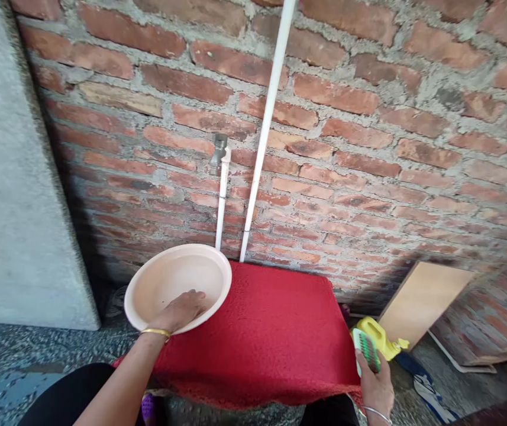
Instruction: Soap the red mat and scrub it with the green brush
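A pale cream basin (140,284) sits at the left end of the red cloth cover (284,331). My left hand (184,310), with a yellow bangle at the wrist, reaches over the near rim into it. Its visible fingers are stretched out with nothing seen in them, though the fingertips are partly hidden. At the right edge of the red cover, my right hand (376,378) is closed around a scrub brush (367,352) with green bristles and a pale back. The bristles face to the right.
Behind stands a brick wall (337,136) with white pipes (264,136) and a grey tap (219,148) above the basin. A yellow jug (375,331), a leaning board (426,302) and slippers (433,396) are at right. A grey slab (22,177) stands left.
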The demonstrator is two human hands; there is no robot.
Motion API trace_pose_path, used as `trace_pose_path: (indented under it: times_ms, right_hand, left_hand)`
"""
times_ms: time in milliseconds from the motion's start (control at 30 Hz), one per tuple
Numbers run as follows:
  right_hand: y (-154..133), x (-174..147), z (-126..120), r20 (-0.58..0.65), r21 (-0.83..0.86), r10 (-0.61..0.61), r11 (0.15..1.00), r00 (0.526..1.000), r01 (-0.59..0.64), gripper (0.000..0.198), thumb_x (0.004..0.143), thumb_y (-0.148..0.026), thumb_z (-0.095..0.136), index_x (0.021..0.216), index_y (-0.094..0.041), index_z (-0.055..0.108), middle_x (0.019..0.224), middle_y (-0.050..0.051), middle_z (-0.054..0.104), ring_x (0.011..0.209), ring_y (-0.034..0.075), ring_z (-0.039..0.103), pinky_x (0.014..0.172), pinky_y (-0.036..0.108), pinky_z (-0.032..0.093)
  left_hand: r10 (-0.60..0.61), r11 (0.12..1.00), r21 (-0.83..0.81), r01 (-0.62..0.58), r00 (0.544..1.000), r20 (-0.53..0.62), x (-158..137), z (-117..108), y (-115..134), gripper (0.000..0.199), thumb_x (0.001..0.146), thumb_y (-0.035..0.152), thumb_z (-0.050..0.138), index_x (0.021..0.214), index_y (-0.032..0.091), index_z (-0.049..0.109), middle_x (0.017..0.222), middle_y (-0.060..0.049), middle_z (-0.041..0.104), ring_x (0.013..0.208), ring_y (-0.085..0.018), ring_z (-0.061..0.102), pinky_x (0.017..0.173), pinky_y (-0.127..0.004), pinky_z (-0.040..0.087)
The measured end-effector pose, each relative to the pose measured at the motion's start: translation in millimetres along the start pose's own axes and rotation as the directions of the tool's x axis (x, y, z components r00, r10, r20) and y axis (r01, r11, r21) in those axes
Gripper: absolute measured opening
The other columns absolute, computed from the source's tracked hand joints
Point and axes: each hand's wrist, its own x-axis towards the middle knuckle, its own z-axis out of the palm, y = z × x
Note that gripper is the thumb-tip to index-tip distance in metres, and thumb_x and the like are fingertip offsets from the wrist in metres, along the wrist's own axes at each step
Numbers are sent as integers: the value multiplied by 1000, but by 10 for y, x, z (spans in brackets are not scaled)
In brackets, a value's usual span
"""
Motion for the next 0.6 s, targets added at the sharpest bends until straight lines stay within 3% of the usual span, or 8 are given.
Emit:
trace_pose_path:
  times_ms: [67,133,200,267,333,433,500,600]
  right_hand:
    - [-192,-167,16,34,156,-11,988,999,6,82,80,-77,49,136,-17,59,113,16,74,96,36,71,79,48,56]
    - [-499,-491,116,103,304,-168,944,980,130,76,80,-72,56,135,-20,60,124,13,71,109,34,68,94,47,53]
    - [-876,-933,269,163,384,-376,876,912,292,65,83,-66,59,132,-24,61,125,9,71,111,30,68,98,46,53]
    - [-1272,-1407,423,230,401,-559,800,797,446,52,88,-56,60,132,-30,62,124,5,72,110,27,68,95,43,54]
    - [-1640,-1819,535,282,419,-709,697,646,582,49,88,-47,63,135,-34,60,126,3,72,111,25,68,96,41,53]
    - [-2042,-2184,603,335,430,-816,578,471,694,54,85,-39,69,137,-35,58,127,3,71,115,26,65,99,43,51]
    - [-2163,-2246,609,357,414,-825,561,438,717,54,84,-38,71,137,-34,58,126,4,70,115,27,64,100,44,49]
    - [-2127,-2159,611,362,376,-809,581,463,722,53,87,-40,70,137,-31,57,127,6,69,115,27,63,99,44,48]
  left_hand:
    - [-5,1000,-11,5,1000,9,-10,-37,32,46,92,27,40,132,15,60,134,-16,65,127,-28,59,110,-41,42]
    - [-25,999,-27,25,1000,9,-7,-57,45,45,92,26,43,132,17,60,134,-15,64,127,-27,59,110,-42,42]
    - [-44,998,-34,45,999,14,5,-51,35,45,91,25,44,133,18,60,135,-15,64,127,-28,58,109,-42,42]
    - [-48,998,-36,49,999,18,19,-22,5,45,91,26,44,133,18,60,135,-15,64,127,-28,59,108,-42,43]
    - [-37,999,-38,37,999,12,32,18,-37,45,92,27,43,133,18,59,136,-14,63,128,-27,58,109,-41,42]
    - [-12,1000,-29,12,1000,-4,53,74,-96,45,93,29,41,132,19,60,135,-13,64,129,-27,57,110,-40,41]
    - [5,1000,-22,-5,1000,-11,66,98,-118,45,93,28,41,132,18,60,134,-13,65,129,-27,57,110,-41,41]
    - [22,1000,-21,-23,1000,-21,81,113,-122,44,92,28,42,131,17,60,134,-14,64,129,-27,57,111,-42,41]
